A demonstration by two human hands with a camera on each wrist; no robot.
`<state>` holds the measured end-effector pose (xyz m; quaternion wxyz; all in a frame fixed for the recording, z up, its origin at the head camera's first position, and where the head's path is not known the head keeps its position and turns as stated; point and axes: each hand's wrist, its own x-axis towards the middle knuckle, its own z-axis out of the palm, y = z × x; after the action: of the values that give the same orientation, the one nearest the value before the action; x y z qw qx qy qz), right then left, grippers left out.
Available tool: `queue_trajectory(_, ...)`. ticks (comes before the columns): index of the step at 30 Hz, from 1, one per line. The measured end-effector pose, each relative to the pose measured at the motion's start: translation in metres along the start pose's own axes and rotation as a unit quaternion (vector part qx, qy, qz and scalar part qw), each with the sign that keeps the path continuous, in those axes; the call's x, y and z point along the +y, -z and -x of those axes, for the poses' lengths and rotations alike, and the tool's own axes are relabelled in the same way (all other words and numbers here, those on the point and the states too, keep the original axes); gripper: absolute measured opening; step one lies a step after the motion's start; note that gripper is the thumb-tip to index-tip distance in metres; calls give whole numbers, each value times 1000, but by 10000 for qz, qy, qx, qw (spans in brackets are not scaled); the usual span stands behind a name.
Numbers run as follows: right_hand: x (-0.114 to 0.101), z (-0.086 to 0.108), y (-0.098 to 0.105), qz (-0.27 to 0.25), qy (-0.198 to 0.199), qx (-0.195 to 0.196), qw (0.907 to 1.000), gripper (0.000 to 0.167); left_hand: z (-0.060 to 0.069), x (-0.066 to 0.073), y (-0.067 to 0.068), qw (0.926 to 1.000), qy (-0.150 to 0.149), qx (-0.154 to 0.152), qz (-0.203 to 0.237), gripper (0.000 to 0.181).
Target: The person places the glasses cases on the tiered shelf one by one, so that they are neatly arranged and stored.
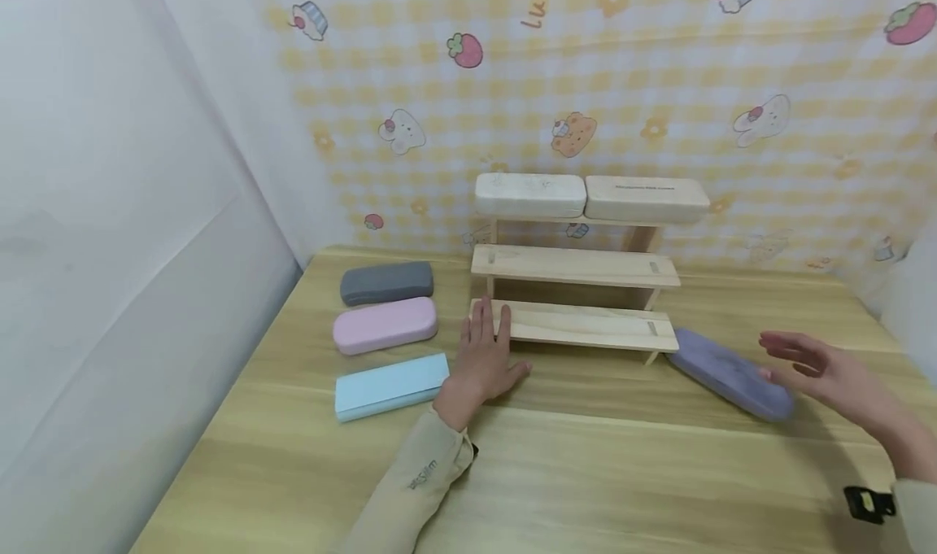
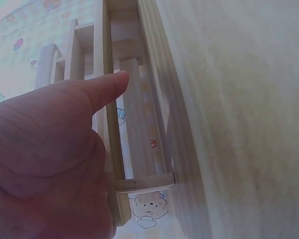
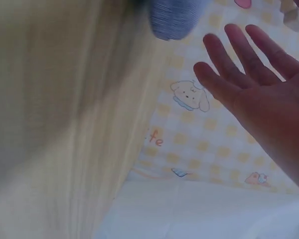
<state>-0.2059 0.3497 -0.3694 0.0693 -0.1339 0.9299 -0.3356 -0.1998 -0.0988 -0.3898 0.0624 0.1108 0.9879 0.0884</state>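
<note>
My left hand (image 1: 483, 363) lies with straight fingers on the left end of the lowest step of a three-tier wooden stand (image 1: 578, 324); the left wrist view shows its thumb beside that step. At the right, my right hand (image 1: 827, 375) is held with loosely bent fingers just beyond a purple glasses case (image 1: 732, 375), holding nothing; whether the thumb touches the case I cannot tell. The case lies slanted on the table by the stand's right end. In the right wrist view the fingers are spread and the case (image 3: 173, 17) is cut off at the top.
On the top step sit a white glasses case (image 1: 530, 195) and a cream one (image 1: 647, 199). Left of the stand lie a grey case (image 1: 388, 283), a pink case (image 1: 385, 325) and a light blue case (image 1: 391, 387). A patterned curtain (image 1: 439, 139) hangs behind the wooden table (image 1: 586, 481).
</note>
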Motion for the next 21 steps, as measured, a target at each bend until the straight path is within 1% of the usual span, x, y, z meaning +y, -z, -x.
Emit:
queue_trajectory(2, 3, 5, -4, 184, -235, -137, 9995, 70, -3, 3, 1, 10000, -31, -20, -46, 88)
queue_trajectory(3, 4, 6, -6, 159, -330, -230, 9991, 73, -5, 4, 2, 10000, -29, -29, -61, 88)
queue_trajectory(6, 5, 6, -12, 74, -375, -506, 9980, 77, -6, 5, 3, 9999, 36, -78, -112, 88)
queue_trajectory(7, 5, 5, -13, 120, -381, -569, 9976, 77, -6, 5, 3, 9998, 69, -92, -130, 88)
queue_trajectory(9, 5, 5, -16, 19, -293, -690, 9972, 76, -5, 5, 2, 9998, 113, -116, -151, 87)
queue_trajectory(13, 6, 6, -22, 264, -219, -712, 9969, 77, -3, 4, 1, 9998, 117, -148, -95, 87)
queue_trajectory(19, 6, 3, -32, 851, -59, -402, 9955, 84, -1, 3, 0, 9998, 150, -108, -61, 87)
queue_trajectory(21, 5, 3, -33, 944, -51, -306, 9951, 84, -2, 3, 1, 9998, 158, -90, -91, 87)
